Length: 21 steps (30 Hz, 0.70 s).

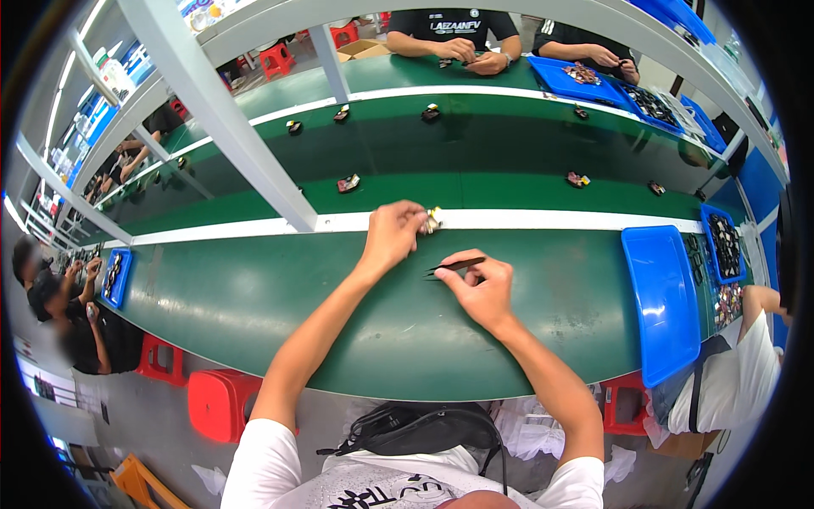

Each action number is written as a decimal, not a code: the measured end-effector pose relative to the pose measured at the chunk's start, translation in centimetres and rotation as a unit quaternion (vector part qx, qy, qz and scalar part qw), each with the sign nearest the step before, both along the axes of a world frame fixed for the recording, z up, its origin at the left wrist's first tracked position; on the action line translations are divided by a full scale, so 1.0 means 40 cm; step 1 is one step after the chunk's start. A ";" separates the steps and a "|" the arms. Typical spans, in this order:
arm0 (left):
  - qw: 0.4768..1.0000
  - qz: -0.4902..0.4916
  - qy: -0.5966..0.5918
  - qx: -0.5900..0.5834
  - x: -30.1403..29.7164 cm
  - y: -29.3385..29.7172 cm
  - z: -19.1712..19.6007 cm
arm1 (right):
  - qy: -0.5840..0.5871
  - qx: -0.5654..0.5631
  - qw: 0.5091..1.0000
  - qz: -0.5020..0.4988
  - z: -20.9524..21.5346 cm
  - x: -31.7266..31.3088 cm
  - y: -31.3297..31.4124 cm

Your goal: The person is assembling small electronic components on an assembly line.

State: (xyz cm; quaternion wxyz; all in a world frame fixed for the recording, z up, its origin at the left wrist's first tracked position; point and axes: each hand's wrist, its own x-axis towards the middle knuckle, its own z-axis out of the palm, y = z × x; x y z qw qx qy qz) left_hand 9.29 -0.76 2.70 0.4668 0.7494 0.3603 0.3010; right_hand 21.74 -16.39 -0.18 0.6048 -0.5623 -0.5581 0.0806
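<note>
Mid-frame, my left hand (394, 236) pinches a small, probably yellow-topped part (433, 221) — best held steady — while my right hand (485, 290) grips tweezers (460, 265).

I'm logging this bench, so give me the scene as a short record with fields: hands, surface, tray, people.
Left hand: small yellow-and-pale part at its fingertips, by the white rail; details blurred
Right hand: dark tweezers, tips pointing left
Surface: green tabletop
Beyond rail: several small parts, spaced apart
Tray: large blue tray, right of both hands
People: two workers opposite, others at both sides
</note>
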 end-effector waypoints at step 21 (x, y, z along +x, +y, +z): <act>0.980 -0.010 -0.130 -0.151 -0.112 -0.164 -0.073 | 0.241 -0.123 0.963 0.016 0.037 -0.021 -0.032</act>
